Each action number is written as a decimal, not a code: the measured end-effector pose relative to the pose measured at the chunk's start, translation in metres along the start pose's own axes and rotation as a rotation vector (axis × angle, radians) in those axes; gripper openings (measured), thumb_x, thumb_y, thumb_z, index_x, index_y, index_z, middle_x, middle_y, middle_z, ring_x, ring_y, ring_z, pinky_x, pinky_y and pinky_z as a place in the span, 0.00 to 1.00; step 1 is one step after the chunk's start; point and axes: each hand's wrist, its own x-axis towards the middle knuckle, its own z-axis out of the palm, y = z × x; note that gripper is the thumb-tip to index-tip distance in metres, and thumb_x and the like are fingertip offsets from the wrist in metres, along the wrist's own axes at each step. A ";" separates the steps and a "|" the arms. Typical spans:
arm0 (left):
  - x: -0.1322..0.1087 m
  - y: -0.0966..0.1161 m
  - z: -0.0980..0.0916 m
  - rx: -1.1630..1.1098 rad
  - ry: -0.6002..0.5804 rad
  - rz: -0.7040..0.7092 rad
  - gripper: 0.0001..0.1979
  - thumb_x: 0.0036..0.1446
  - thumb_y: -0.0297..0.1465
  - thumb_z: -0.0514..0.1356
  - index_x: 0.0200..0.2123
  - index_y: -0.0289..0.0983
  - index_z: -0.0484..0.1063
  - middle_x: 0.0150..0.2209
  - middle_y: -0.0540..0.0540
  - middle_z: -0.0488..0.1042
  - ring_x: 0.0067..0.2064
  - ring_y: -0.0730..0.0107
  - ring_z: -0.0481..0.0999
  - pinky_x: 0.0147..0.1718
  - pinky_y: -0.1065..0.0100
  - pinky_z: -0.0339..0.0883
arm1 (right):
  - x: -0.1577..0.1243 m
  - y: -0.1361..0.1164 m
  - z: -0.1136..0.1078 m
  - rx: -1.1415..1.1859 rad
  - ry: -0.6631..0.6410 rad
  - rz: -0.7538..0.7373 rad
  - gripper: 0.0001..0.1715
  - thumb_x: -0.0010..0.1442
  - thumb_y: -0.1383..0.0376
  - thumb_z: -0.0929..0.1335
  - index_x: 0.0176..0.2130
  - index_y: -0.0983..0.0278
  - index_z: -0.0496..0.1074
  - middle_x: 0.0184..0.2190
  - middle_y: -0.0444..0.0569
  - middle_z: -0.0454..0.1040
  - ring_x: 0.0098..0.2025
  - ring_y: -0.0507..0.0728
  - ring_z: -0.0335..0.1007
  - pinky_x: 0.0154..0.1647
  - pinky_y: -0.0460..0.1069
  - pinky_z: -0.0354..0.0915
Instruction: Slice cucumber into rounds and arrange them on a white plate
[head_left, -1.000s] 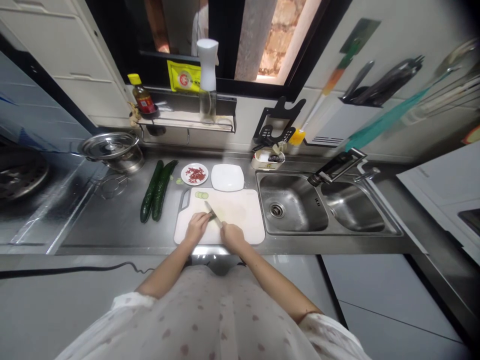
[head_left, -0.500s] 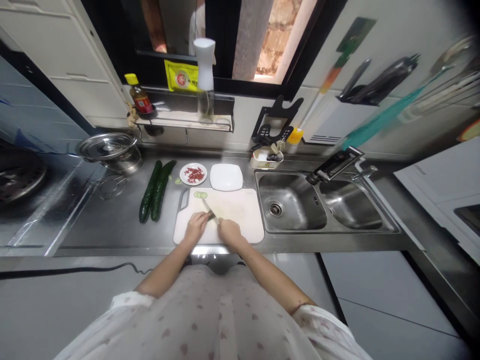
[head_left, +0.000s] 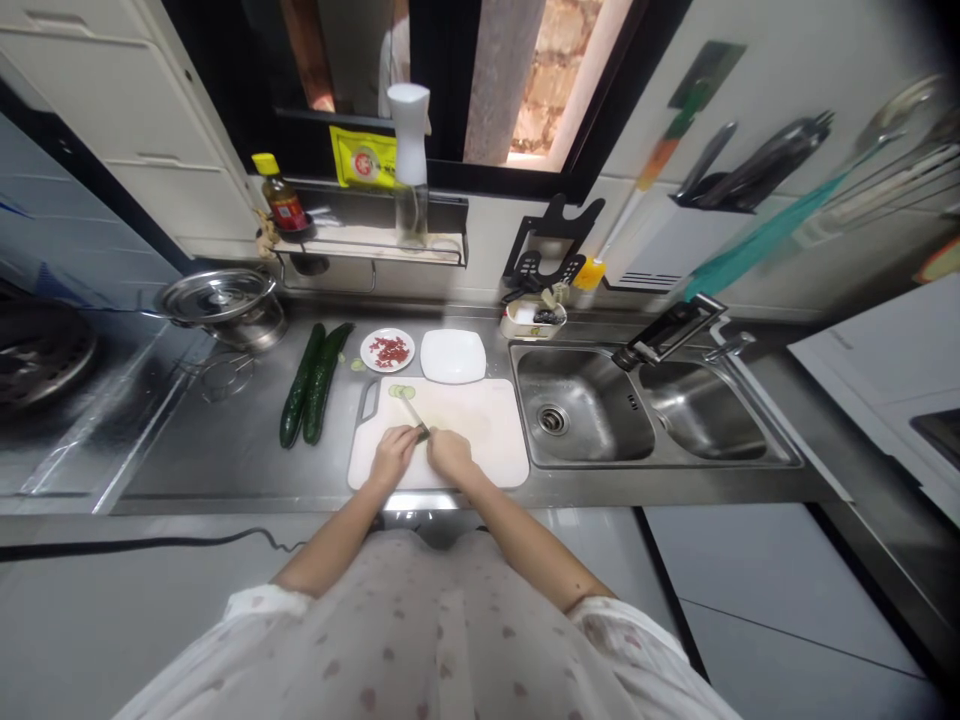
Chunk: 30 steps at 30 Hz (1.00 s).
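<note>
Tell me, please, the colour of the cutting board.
The board is mostly white, seen in the head view.

Over the feed I see the right hand (head_left: 450, 454) gripping a knife (head_left: 412, 412) over the white cutting board (head_left: 491, 425), the left hand (head_left: 393, 456) holding a mostly hidden green piece (head_left: 423, 433), cucumber slices (head_left: 401, 392) by the blade's tip.

We see a big black window (head_left: 442, 90) on the far side, sunny bricks (head_left: 555, 90) outside, white drawers (head_left: 112, 95) far left, and a pale wall (head_left: 784, 55) far right.
</note>
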 end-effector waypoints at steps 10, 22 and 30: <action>0.000 0.001 0.000 -0.002 -0.007 -0.020 0.13 0.63 0.30 0.53 0.47 0.40 0.74 0.42 0.43 0.76 0.45 0.65 0.72 0.46 0.60 0.69 | -0.035 0.016 0.005 -0.068 -0.065 0.026 0.18 0.65 0.69 0.56 0.48 0.67 0.69 0.40 0.58 0.77 0.44 0.60 0.73 0.40 0.51 0.64; -0.001 -0.002 0.002 0.007 0.001 0.002 0.13 0.63 0.30 0.53 0.47 0.40 0.74 0.42 0.43 0.76 0.45 0.64 0.72 0.47 0.60 0.69 | -0.005 0.001 0.000 -0.017 -0.037 0.023 0.20 0.63 0.71 0.57 0.50 0.67 0.70 0.43 0.57 0.77 0.46 0.59 0.73 0.42 0.50 0.64; -0.001 -0.003 0.003 0.007 -0.007 -0.003 0.13 0.64 0.31 0.53 0.47 0.40 0.74 0.42 0.43 0.76 0.46 0.64 0.72 0.48 0.59 0.68 | 0.005 -0.001 -0.001 0.039 0.010 -0.010 0.19 0.64 0.70 0.56 0.49 0.66 0.70 0.43 0.56 0.77 0.46 0.58 0.73 0.43 0.48 0.64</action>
